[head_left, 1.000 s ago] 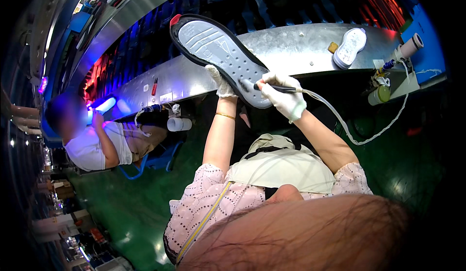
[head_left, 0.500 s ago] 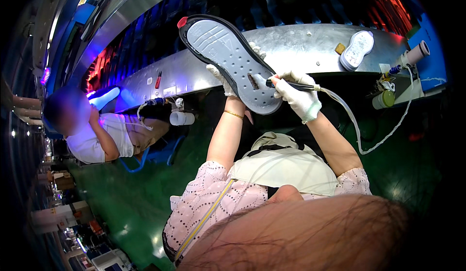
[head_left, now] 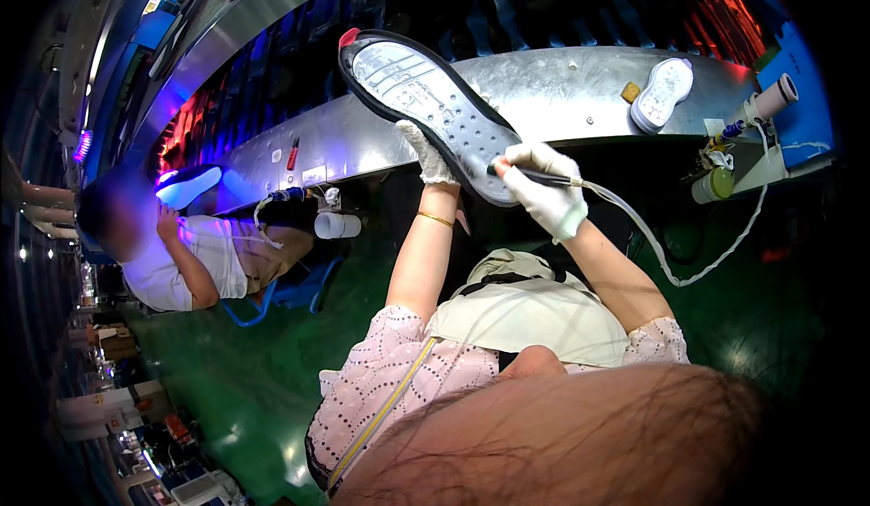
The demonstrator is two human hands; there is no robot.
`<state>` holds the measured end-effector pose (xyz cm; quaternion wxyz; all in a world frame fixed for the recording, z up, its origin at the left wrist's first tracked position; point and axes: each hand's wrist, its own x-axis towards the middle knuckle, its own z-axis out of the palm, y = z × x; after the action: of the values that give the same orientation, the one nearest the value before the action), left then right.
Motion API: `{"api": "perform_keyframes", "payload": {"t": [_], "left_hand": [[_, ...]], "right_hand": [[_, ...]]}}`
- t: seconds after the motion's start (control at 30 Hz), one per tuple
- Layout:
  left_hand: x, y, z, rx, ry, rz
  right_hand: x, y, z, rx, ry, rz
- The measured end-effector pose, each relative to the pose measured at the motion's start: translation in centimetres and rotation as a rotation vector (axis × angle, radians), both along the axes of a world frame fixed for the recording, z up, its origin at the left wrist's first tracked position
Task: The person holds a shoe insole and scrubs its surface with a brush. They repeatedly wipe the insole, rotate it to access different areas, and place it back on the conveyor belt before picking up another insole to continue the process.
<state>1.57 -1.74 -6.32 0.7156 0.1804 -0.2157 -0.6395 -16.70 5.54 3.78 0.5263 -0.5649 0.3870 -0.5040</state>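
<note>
Since the earlier frame the grey sole (head_left: pixel 467 134) has tipped, so its upper end now flashes bright, and the right hand (head_left: pixel 548 193) has shifted left, bringing the pen-shaped tool (head_left: pixel 548 178) farther in over the sole. Below it runs the metal desk (head_left: pixel 535 98); the sole is held up off its near edge. The left hand (head_left: pixel 430 160) grips the sole's near side, its other fingers hidden beneath. The right hand is closed around the tool, tip at the sole's lower end. I judge work on this sole to be under way; whether its shine is coating or reflection, and how much remains, I cannot tell. A white sole (head_left: pixel 662 96) lies apart on the desk, beside a small yellowish block (head_left: pixel 631 92).
</note>
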Motion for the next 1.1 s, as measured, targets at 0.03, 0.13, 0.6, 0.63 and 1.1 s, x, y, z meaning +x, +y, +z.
{"api": "perform_keyframes", "payload": {"t": [0.03, 0.13, 0.6, 0.63, 1.1], "left_hand": [[0.1, 0.2, -0.2, -0.023, -0.002, 0.008], [0.0, 0.0, -0.8, 0.010, 0.035, -0.085], [-2.2, 2.7, 3.0, 0.176, -0.229, 0.043], [-2.1, 2.2, 3.0, 0.162, -0.246, 0.083], [6.5, 1.6, -0.4, -0.285, 0.295, -0.352]], "right_hand": [[0.0, -0.6, -0.3, -0.036, 0.030, -0.048], [1.2, -1.7, -1.0, -0.058, 0.035, -0.022], [0.6, -3.0, 0.6, 0.143, -0.137, 0.149], [0.3, -3.5, 0.5, 0.248, -0.226, 0.137], [-1.0, -6.0, -3.8, 0.321, -0.420, 0.056]]}}
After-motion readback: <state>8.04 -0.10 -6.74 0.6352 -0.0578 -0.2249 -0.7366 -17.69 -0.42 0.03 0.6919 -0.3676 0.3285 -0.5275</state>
